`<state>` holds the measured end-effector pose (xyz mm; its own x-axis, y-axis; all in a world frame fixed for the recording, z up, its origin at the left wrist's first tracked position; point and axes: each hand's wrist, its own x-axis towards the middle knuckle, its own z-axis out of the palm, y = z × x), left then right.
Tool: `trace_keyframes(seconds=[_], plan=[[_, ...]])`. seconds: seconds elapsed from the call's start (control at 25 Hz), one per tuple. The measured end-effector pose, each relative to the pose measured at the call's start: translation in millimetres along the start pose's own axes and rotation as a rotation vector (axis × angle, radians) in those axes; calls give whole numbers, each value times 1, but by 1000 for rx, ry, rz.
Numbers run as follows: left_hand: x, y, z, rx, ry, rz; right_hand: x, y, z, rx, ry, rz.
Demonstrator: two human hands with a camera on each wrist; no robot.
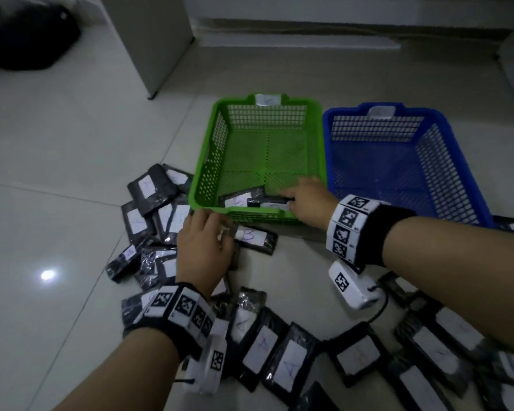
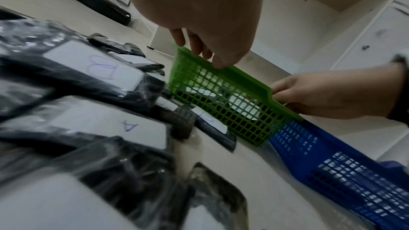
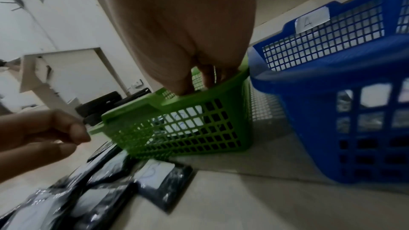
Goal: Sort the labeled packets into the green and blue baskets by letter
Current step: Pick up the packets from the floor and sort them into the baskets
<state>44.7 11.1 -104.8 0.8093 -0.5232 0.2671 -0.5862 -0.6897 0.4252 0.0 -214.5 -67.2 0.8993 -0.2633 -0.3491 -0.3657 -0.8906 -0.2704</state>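
Note:
A green basket [image 1: 214, 152] and a blue basket [image 1: 377, 126] stand side by side on the floor; the blue one bears a label A [image 3: 312, 20]. Two black packets with white labels [image 1: 241, 198] lie at the green basket's front edge. My right hand [image 1: 294, 197] reaches into that front part, its fingers extended onto the packets and gripping nothing that I can see. My left hand [image 1: 217, 232] hovers palm down over the floor pile by the green basket's front left corner, fingers relaxed and empty. A packet marked B [image 1: 254, 237] lies just beside its fingertips.
Many black labeled packets [image 1: 261, 345] are strewn over the floor to the left and along the front, several marked A. A grey cabinet [image 1: 155, 40] and a black bag [image 1: 27, 34] stand at the back left. A low white ledge [image 1: 309, 22] runs behind the baskets.

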Motion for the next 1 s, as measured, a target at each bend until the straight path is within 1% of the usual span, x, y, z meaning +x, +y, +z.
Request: trace_keyframes(seconds=[0.04,0.08,0.12,0.16,0.2,0.24,0.32,0.36,0.4,0.44,0.48,0.64,0.72,0.8,0.88,1.0], plan=[[-5,-12,1,54,-47,-22,-6,-2,4,33,93,-8],[-9,-21,1,97,-105,-31,-14,-4,9,121,239,-66],[-15,-31,2,137,-163,-30,-24,-9,16,235,390,-173],[-18,-37,2,182,-237,-22,-36,-14,23,318,465,-276],[-22,-42,1,218,-318,-16,-44,-22,31,345,450,-350],[-24,-45,1,237,-377,-12,-48,-28,40,320,372,-373],[-24,-47,4,230,-424,-9,-43,-34,62,171,138,-311],[-23,-46,6,218,-429,-5,-37,-36,72,85,49,-270],[-21,-47,9,215,-432,1,-32,-37,79,10,-14,-242],[-19,-48,11,218,-439,-1,-28,-38,84,-46,-46,-223],[-18,-48,12,226,-447,-6,-25,-39,87,-71,-55,-206],[-10,-51,11,265,-473,-18,-26,-40,90,-93,19,-154],[-6,-48,8,226,-492,-30,-29,-39,89,-34,24,-122],[0,-42,2,100,-500,-33,-34,-40,81,155,24,-101],[6,-37,-9,-121,-508,-44,-43,-40,70,324,86,-119],[17,-31,-25,-460,-483,-152,-67,-38,53,554,214,-138]])
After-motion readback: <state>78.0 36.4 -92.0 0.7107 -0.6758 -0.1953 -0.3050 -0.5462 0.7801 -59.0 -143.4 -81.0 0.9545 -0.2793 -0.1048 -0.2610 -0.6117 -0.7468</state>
